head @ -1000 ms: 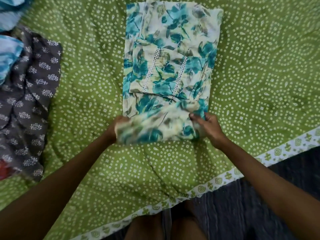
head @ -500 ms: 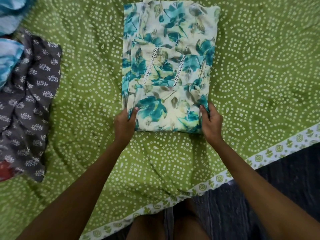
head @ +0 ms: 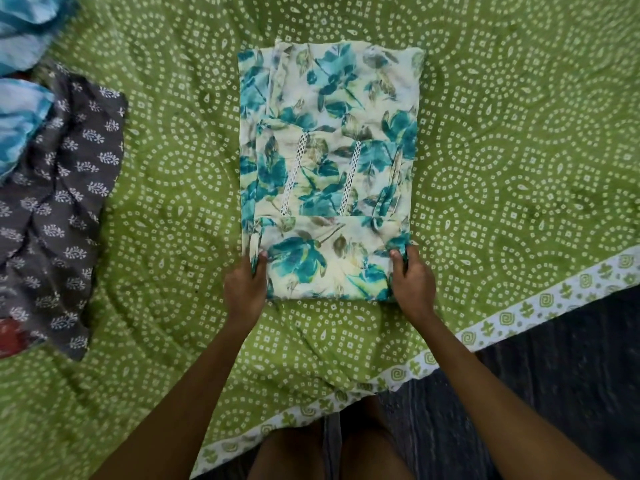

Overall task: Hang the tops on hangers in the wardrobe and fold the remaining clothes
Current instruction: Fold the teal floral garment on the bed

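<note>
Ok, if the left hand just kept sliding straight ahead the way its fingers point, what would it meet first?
The left hand points away from the person, gripping the near left corner of the floral garment. Going straight on, it would likely run along that garment's left edge layers first, then the green bedspread beyond it.

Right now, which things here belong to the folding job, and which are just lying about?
In the job: floral garment, gripped at its near corners by left hand and right hand; grey printed cloth and blue cloth, probably next.
Lying about: green bedsheet, dark floor.
</note>
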Demonstrator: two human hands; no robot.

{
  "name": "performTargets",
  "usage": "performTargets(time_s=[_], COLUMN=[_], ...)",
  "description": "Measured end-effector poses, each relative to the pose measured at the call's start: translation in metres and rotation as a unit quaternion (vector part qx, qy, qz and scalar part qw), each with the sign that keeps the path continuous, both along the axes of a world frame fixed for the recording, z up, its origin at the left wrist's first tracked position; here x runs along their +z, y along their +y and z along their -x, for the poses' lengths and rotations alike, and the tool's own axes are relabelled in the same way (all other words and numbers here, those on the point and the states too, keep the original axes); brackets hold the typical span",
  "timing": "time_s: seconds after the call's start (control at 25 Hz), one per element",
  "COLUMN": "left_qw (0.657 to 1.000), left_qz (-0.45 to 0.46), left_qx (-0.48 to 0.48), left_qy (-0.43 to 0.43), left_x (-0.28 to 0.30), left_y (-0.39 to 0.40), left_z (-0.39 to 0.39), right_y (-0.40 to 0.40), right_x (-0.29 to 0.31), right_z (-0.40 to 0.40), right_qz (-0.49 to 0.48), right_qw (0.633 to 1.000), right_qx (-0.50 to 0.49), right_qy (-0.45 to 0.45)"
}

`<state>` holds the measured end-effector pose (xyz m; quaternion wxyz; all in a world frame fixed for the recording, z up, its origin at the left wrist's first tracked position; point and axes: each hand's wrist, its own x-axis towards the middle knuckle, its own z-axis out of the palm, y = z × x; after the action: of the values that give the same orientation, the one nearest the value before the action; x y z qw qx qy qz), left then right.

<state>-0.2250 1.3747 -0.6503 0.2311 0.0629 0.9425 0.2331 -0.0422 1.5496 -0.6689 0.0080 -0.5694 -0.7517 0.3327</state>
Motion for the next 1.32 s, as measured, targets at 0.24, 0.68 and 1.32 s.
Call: performTargets(time_s=[0.24,0.68,1.32], left_qw=[0.902,0.892,0.991], left_qz=[-0.087,0.067,0.073], left_qx=[-0.338,-0.371,-0.063], left_qy=[0.256,0.249,0.089], left_x=[0.010,-0.039,-0.026], left_y=[0.037,0.071,0.230], left_z=[-0.007,0.018,0.195], right_y=[-0.019,0.051,0.220], right_x=[0.016,-0.023,-0.026], right_z=[0.040,0.095,0.216], right_qz=[-0.187,-0.139,-0.074], right_qw=[0.980,0.968,0.993], right_qx=[0.023,0.188,-0.068], right_qy=[0.055,-0.092,0.060])
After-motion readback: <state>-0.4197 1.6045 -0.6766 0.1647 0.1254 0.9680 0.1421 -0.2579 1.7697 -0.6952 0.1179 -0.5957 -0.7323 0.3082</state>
